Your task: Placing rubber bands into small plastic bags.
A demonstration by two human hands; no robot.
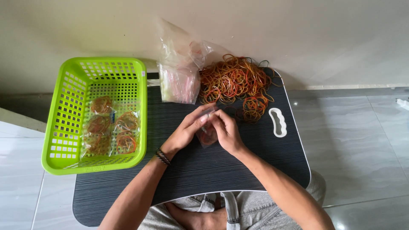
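Both hands met at desk (255, 170) centre. Left hand (186, 130) & right hand (227, 133) pinched small clear bag (207, 135) betw. fingertips, top edge up by thumbs, bag hanging toward body. Red bands visible inside. Hands equally near. Band pile (236, 81) just beyond, apart. Bag mouth hidden by fingers; open/sealed not determinable.

Dark lap table (204, 170) bears green basket (68, 127), rubber bands (234, 81), plastic bags (179, 81)
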